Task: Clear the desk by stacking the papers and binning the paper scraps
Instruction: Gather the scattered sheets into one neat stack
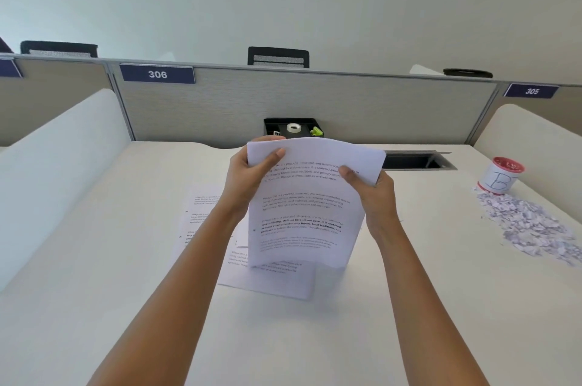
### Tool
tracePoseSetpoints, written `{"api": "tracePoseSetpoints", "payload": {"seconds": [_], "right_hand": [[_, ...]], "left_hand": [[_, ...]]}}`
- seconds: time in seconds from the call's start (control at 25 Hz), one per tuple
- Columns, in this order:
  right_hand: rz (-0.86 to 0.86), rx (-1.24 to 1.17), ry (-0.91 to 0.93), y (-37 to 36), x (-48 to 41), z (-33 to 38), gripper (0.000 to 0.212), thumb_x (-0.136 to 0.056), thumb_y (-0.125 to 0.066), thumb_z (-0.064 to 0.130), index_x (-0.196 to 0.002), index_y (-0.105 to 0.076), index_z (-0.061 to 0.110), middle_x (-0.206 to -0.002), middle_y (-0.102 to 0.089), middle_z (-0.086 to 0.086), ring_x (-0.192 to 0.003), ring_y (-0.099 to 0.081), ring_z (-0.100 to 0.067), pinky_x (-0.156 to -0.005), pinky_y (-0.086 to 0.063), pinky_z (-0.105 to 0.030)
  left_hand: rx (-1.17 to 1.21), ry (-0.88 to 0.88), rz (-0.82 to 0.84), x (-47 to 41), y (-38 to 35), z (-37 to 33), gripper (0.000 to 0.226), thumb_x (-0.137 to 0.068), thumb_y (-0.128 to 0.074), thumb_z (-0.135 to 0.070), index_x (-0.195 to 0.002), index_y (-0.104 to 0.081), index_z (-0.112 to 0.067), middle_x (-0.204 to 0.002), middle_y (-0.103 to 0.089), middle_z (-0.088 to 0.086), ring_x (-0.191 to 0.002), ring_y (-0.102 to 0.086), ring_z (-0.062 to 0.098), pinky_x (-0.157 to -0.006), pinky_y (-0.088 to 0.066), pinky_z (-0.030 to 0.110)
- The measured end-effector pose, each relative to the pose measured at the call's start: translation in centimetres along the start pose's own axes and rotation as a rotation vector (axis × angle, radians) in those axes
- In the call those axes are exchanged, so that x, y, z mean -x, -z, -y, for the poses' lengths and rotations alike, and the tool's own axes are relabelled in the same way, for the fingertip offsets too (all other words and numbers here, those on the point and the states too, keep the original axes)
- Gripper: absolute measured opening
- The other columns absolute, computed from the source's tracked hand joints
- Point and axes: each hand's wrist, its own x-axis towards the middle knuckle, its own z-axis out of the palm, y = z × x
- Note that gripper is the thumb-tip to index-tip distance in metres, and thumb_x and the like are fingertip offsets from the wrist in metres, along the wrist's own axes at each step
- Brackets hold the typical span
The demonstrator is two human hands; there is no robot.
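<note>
White paper is what I hold: a small stack of printed sheets [305, 206], standing up on end in front of me over the desk [315, 338]. The head view is the only 1 I have, so all of this comes from it.

My left hand [248, 178] grips the top left side of the stack, with the thumb curled over the front. My right hand [371, 193] grips the right side the same way, thumb on the front and fingers behind. Both hands pinch the stack, and neither is spread flat. The bottom edge hangs low over a sheet on the desk. I cannot tell if it touches.

So the stacking part looks begun but not done. At least 2 more loose sheets lie flat on the desk. 1 far sheet [201, 212] is partly under my left arm. 1 near sheet [271, 285] is just below the stack. I think both need to join the rest.

The scraps part looks not begun. A big heap of paper scraps [532, 225] lies on the right side of the desk, well apart from my hands. At its far end stands a little white pot [500, 176] with a red rim and a letter B on it. I guess that is the bin. I cannot see if any scraps are inside.

At the back, a black tray [277, 121] holds a roll of tape [293, 127]. I think it is not part of this job.

I judge that less than half the work is done.
</note>
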Motion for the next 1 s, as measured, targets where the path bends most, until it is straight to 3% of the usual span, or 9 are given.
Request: {"api": "tracePoseSetpoints", "payload": {"seconds": [0.32, 0.44, 0.68, 0.8, 0.88, 1.0], "right_hand": [[0.006, -0.056, 0.113, 0.3, -2.6, 2.0, 0.008, -0.084, -0.07, 0.016, -0.089, -0.067, 0.021, -0.076, -0.07, 0.01, -0.066, -0.063, -0.005, -0.056, -0.05, -0.02], [-0.033, -0.086, 0.142, 0.3, -3.7, 2.8, 0.007, -0.09, -0.062, 0.023, -0.085, -0.066, 0.021, -0.08, -0.072, 0.007, -0.066, -0.061, -0.006, -0.057, -0.048, -0.018], [-0.015, -0.066, 0.17, 0.6, -5.1, 2.9, 0.019, -0.091, -0.056, 0.012, -0.08, -0.067, 0.023, -0.075, -0.073, 0.004, -0.061, -0.06, -0.01, -0.052, -0.045, -0.018], [-0.003, -0.08, 0.178, 0.7, -5.3, 2.5, 0.013, -0.092, -0.057, 0.017, -0.087, -0.066, 0.025, -0.077, -0.072, 0.01, -0.06, -0.06, -0.005, -0.051, -0.046, -0.017], [0.036, -0.093, 0.19, 1.2, -5.3, 1.7, 0.007, -0.093, -0.058, 0.022, -0.095, -0.063, 0.026, -0.08, -0.069, 0.021, -0.064, -0.059, 0.003, -0.054, -0.048, -0.015], [0.119, -0.037, 0.1, 2.3, -5.1, -1.1, 0.011, -0.087, -0.065, 0.025, -0.097, -0.063, 0.027, -0.087, -0.07, 0.015, -0.076, -0.065, -0.006, -0.066, -0.053, -0.024]], "left_hand": [[-0.026, -0.062, -0.089, -2.2, -2.2, -0.5, 0.004, -0.086, -0.068, -0.026, -0.084, -0.071, -0.027, -0.079, -0.07, -0.008, -0.072, -0.063, 0.011, -0.06, -0.05, 0.022], [-0.067, -0.066, -0.146, -2.8, -3.3, -0.4, 0.013, -0.088, -0.064, -0.03, -0.077, -0.071, -0.028, -0.072, -0.069, -0.011, -0.066, -0.061, 0.007, -0.057, -0.048, 0.021], [-0.113, -0.121, -0.26, -3.1, -3.8, 0.3, 0.018, -0.09, -0.061, -0.025, -0.074, -0.068, -0.026, -0.068, -0.066, -0.015, -0.062, -0.057, 0.002, -0.055, -0.046, 0.017], [-0.131, -0.127, -0.277, -3.0, -3.8, 0.7, 0.019, -0.091, -0.06, -0.03, -0.074, -0.067, -0.022, -0.065, -0.065, -0.015, -0.059, -0.058, -0.001, -0.053, -0.045, 0.014], [-0.135, -0.109, -0.284, -2.7, -3.7, 1.3, 0.019, -0.09, -0.061, -0.029, -0.075, -0.065, -0.019, -0.066, -0.063, -0.011, -0.056, -0.058, -0.003, -0.052, -0.045, 0.013], [-0.151, 0.016, -0.232, -1.9, -2.7, 3.6, 0.012, -0.086, -0.066, -0.026, -0.077, -0.065, -0.018, -0.067, -0.069, -0.011, -0.062, -0.065, 0.0, -0.054, -0.05, 0.015]]}}
